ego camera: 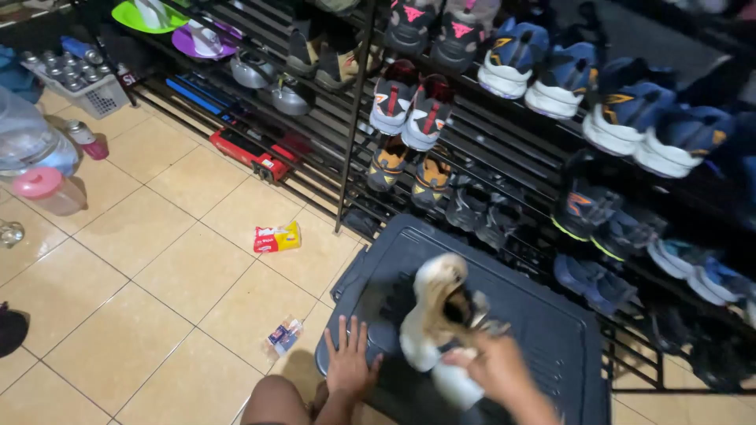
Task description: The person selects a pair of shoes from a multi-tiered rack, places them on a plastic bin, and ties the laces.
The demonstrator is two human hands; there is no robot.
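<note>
Your right hand (492, 364) has its fingers closed round a dirty white shoe (438, 315) near the middle of the dark plastic bin lid (543, 315), your left hand (349, 362) lies flat, fingers spread, at the lid's near left edge, and the white basket (98, 98) beyond holds metal cans (59, 67).

A white shoe (437, 315) with dirty brown stains stood tilted on the dark plastic box lid (543, 315), its opening turned up. A second white shoe (457, 383) lay just beside it, blurred.
</note>
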